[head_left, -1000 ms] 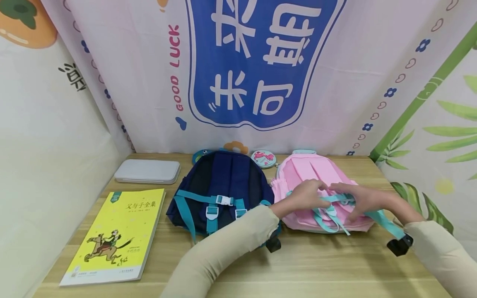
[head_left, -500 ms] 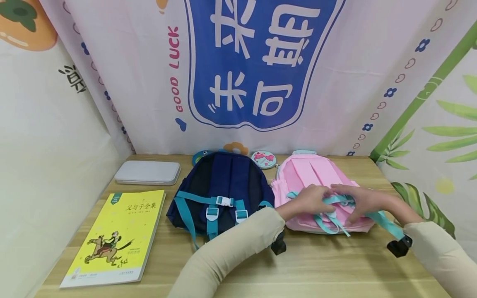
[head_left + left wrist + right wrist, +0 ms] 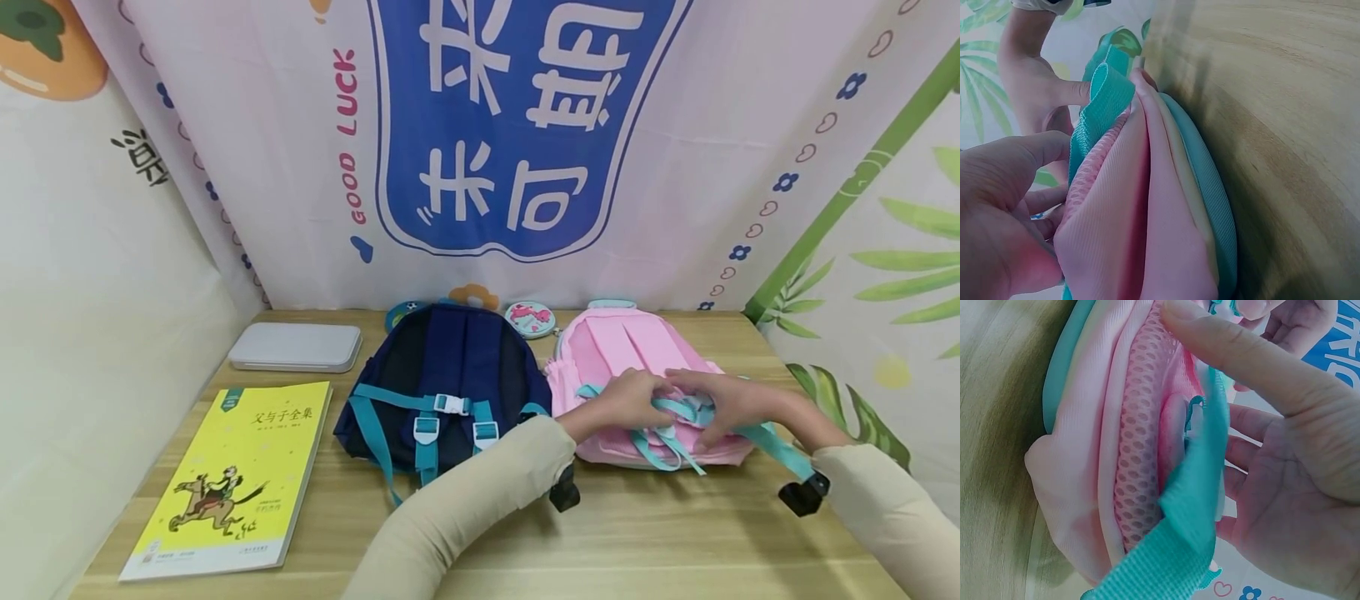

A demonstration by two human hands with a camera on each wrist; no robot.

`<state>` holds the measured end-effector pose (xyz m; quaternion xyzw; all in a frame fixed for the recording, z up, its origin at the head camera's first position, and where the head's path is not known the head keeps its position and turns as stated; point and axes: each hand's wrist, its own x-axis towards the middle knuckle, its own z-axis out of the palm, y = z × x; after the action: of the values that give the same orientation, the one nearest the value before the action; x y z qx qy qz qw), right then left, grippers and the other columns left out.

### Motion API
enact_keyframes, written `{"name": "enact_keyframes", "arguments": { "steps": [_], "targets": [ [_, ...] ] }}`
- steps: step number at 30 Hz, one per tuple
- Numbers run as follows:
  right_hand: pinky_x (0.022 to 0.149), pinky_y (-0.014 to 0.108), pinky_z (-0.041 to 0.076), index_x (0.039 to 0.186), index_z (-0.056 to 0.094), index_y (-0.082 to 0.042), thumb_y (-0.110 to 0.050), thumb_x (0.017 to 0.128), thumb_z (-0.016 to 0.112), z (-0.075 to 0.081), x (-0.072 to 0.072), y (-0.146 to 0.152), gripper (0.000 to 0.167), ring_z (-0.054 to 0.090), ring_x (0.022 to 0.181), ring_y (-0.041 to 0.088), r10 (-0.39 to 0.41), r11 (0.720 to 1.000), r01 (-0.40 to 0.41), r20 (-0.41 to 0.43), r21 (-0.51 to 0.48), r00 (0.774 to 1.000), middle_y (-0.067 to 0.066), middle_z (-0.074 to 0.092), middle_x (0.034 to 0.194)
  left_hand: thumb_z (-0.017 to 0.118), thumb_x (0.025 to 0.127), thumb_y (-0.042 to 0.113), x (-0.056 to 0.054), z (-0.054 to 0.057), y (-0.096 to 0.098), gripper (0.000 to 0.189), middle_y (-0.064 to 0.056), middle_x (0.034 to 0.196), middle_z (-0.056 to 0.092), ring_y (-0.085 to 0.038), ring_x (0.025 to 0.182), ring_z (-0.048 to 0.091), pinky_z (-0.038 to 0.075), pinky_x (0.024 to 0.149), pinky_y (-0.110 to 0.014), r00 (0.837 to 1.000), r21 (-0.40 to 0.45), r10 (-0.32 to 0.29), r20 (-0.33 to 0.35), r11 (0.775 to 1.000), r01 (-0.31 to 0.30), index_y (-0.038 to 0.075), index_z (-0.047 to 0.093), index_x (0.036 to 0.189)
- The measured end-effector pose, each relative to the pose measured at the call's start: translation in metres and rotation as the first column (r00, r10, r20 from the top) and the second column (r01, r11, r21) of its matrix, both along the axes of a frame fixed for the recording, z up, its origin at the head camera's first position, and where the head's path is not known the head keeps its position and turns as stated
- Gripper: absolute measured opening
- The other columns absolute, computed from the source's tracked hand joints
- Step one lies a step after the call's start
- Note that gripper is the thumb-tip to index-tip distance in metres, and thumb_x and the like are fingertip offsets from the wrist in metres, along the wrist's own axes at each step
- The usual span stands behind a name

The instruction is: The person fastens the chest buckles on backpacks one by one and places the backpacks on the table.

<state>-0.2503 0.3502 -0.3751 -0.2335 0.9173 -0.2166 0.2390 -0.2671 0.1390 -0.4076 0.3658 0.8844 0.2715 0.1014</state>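
A pink backpack [image 3: 609, 346] lies back-panel up on the wooden table, its teal webbing strap [image 3: 678, 407] stretched across the lower part. My left hand [image 3: 626, 396] grips this strap with bent fingers from the left. From the right, my right hand [image 3: 742, 404] curves round the strap, thumb low and fingers on top. Between the hands, the fingertips nearly meet; what they pinch there is hidden. In the left wrist view a teal loop [image 3: 1110, 90] stands up by the right thumb. A teal strap [image 3: 1191, 506] twists past my right palm in the right wrist view.
A navy backpack [image 3: 465, 358] with teal straps lies left of the pink one, under my left sleeve [image 3: 480, 492]. Further left are a yellow book [image 3: 240, 450] and a grey case [image 3: 296, 346]. A round pink-and-teal tag [image 3: 531, 319] lies between the bags, before a fabric backdrop.
My left hand has shifted slightly right and down, closer to the right hand. The right hand stays almost in place, and the backpacks have not moved.
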Motion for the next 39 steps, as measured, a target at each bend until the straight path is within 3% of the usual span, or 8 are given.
{"name": "enact_keyframes", "arguments": {
  "steps": [4, 9, 14, 18, 23, 39],
  "targets": [
    [0.107, 0.074, 0.033, 0.155, 0.031, 0.006, -0.021, 0.072, 0.092, 0.0, 0.0, -0.001, 0.107, 0.03, 0.142, 0.057, 0.002, 1.0, -0.002, -0.002, 0.0, 1.0, 0.035, 0.03, 0.159, 0.079, 0.089, 0.031, 0.001, 0.001, -0.001, 0.042, 0.01, 0.122, 0.073, -0.002, 0.103, 0.058, 0.041, 0.085, -0.012, 0.999, 0.008, 0.017, -0.029, 1.0, -0.017, 0.018, 0.071, 0.128],
    [0.106, 0.071, 0.037, 0.155, 0.031, 0.005, -0.022, 0.071, 0.092, -0.001, 0.0, -0.001, 0.108, 0.033, 0.141, 0.055, 0.004, 1.0, -0.004, -0.007, 0.021, 1.0, 0.034, 0.031, 0.159, 0.082, 0.086, 0.031, 0.003, 0.001, -0.002, 0.036, 0.012, 0.109, 0.074, -0.001, 0.094, 0.053, 0.038, 0.08, -0.011, 0.998, 0.038, 0.038, -0.05, 0.999, -0.036, 0.019, 0.075, 0.12],
    [0.106, 0.071, 0.037, 0.155, 0.03, 0.006, -0.021, 0.071, 0.092, -0.001, -0.001, -0.001, 0.108, 0.033, 0.141, 0.054, 0.007, 1.0, -0.007, -0.006, 0.025, 1.0, 0.035, 0.029, 0.159, 0.084, 0.085, 0.029, 0.005, 0.001, -0.003, 0.03, 0.013, 0.107, 0.075, 0.0, 0.097, 0.056, 0.04, 0.086, -0.012, 0.997, 0.072, 0.037, -0.066, 0.997, -0.032, 0.02, 0.077, 0.113],
    [0.107, 0.073, 0.034, 0.155, 0.03, 0.006, -0.02, 0.071, 0.092, -0.001, -0.001, -0.002, 0.108, 0.033, 0.141, 0.055, 0.013, 1.0, -0.013, -0.005, 0.012, 1.0, 0.035, 0.028, 0.159, 0.085, 0.084, 0.03, 0.006, 0.002, -0.003, 0.029, 0.015, 0.107, 0.075, 0.001, 0.1, 0.058, 0.04, 0.091, -0.012, 0.993, 0.061, 0.031, -0.112, 0.998, -0.025, 0.022, 0.078, 0.111],
    [0.107, 0.074, 0.033, 0.154, 0.031, 0.007, -0.02, 0.07, 0.092, 0.0, 0.0, -0.002, 0.108, 0.033, 0.141, 0.054, 0.02, 1.0, -0.02, -0.015, 0.003, 1.0, 0.036, 0.03, 0.158, 0.086, 0.082, 0.033, 0.006, 0.004, -0.005, 0.027, 0.016, 0.102, 0.075, 0.002, 0.093, 0.057, 0.039, 0.084, -0.01, 0.983, 0.043, 0.038, -0.178, 0.999, -0.031, 0.023, 0.079, 0.107],
    [0.1, 0.069, 0.043, 0.156, 0.03, 0.005, -0.019, 0.073, 0.09, -0.001, 0.0, -0.001, 0.105, 0.032, 0.14, 0.057, 0.014, 1.0, -0.014, 0.003, 0.016, 1.0, 0.033, 0.026, 0.161, 0.083, 0.084, 0.032, 0.002, 0.005, -0.025, 0.021, 0.013, 0.09, 0.071, 0.002, 0.083, 0.057, 0.039, 0.076, -0.007, 0.989, 0.128, 0.042, -0.145, 0.991, -0.023, 0.019, 0.074, 0.098]
  ]
}}
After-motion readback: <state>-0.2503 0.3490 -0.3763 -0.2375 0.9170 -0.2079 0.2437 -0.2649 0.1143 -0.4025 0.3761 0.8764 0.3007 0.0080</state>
